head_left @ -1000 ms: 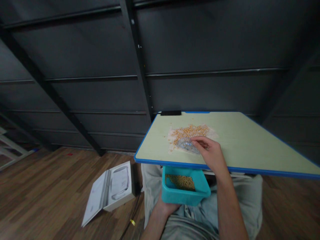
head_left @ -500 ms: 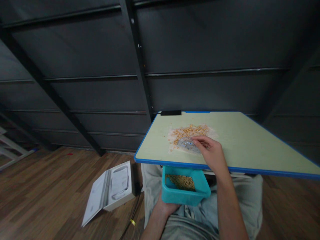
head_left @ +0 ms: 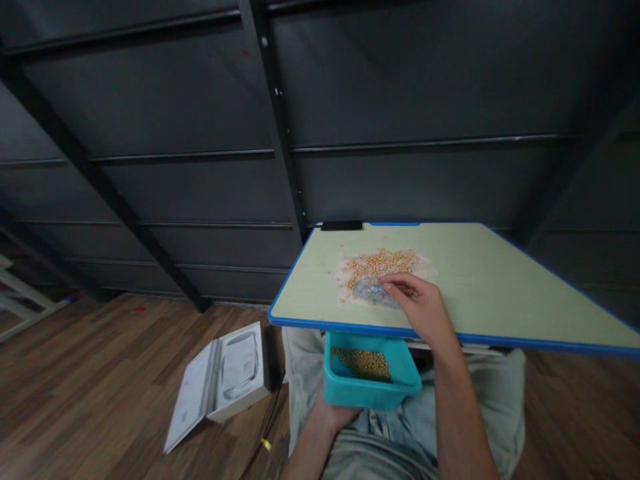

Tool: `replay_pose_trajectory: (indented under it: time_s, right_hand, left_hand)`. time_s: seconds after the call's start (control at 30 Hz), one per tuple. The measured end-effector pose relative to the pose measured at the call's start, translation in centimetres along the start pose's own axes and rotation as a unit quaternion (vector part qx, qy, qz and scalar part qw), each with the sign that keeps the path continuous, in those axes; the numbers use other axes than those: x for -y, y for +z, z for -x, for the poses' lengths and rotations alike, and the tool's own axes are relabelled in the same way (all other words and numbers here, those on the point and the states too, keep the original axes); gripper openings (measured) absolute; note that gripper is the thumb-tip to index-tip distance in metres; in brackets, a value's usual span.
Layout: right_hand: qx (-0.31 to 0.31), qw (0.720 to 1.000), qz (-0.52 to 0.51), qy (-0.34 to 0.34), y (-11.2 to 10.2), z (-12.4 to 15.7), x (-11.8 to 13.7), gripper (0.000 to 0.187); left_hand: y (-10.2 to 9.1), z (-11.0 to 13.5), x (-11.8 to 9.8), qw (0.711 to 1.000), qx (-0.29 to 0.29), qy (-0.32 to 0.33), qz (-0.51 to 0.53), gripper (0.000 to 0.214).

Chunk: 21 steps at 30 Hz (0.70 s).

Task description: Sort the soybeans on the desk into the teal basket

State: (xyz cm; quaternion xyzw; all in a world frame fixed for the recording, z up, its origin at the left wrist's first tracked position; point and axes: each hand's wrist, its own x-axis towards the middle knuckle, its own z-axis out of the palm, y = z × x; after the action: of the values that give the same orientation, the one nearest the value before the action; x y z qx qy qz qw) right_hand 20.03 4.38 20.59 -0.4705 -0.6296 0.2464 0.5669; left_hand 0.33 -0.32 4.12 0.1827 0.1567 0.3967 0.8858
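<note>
My right hand [head_left: 420,308] rests on the pale green table top [head_left: 500,287], its fingers curled over a small clear plastic piece [head_left: 371,292] at the near edge of a spread of yellow beans [head_left: 379,263]. Whether the fingers grip the plastic or only press on it, I cannot make out. Below the table's blue front edge, my left hand [head_left: 334,417] holds a teal plastic tub [head_left: 370,379] from underneath, over my lap. The tub holds a heap of the same yellow beans [head_left: 361,363]. The left hand's fingers are hidden behind the tub.
An open white box [head_left: 220,383] lies on the wooden floor to the left. A dark cable with a yellow tag [head_left: 265,444] runs beside my leg. A black object [head_left: 342,226] sits at the table's far left corner. Dark metal wall panels and slanted beams stand behind.
My right hand has shifted slightly left and nearer the beans with the clear plastic piece. The tub and left hand have stayed put.
</note>
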Motion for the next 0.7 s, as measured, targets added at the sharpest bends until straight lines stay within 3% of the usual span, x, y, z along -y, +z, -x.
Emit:
replay_pose_trajectory:
  time_s: [0.27,0.47,0.7]
  right_hand:
    - [0.015,1.0,0.003,-0.007,0.0,0.1,0.4,0.016]
    - [0.027,1.0,0.002,-0.006,0.0,0.2,0.6,0.014]
    - [0.052,0.999,0.006,-0.012,-0.1,0.2,0.8,0.014]
  left_hand:
    - [-1.4,-0.1,0.3,1.0,-0.017,0.0,0.024,0.032]
    - [-0.9,0.0,0.3,1.0,0.013,0.016,0.006,0.029]
    - [0.0,-0.1,0.1,1.0,-0.021,-0.015,-0.005,0.038]
